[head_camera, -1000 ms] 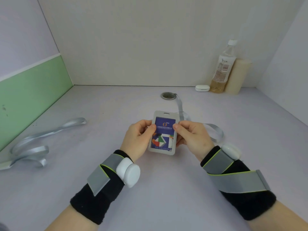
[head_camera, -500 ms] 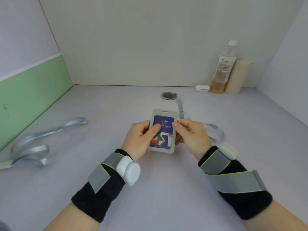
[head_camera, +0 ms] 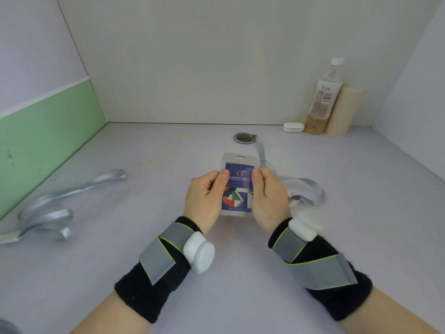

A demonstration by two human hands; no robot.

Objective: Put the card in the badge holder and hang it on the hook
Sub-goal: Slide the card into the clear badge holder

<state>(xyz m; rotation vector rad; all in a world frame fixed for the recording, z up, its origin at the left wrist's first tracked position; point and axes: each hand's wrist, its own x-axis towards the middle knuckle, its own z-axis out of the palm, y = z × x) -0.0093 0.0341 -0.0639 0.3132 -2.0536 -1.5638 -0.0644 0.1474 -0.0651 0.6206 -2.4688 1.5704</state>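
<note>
Pale grey badge holder (head_camera: 229,159), held upright, slot at top, blue patterned card (head_camera: 239,175) inside

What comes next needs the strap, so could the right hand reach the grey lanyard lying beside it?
Probably yes, once it lets go: the right hand grips the badge holder together with the left hand. The lanyard lies on the table right beside it, nothing between.

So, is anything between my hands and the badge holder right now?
Nothing visible: the left hand and right hand both grip the badge holder by its side edges, thumbs on its front.
</note>
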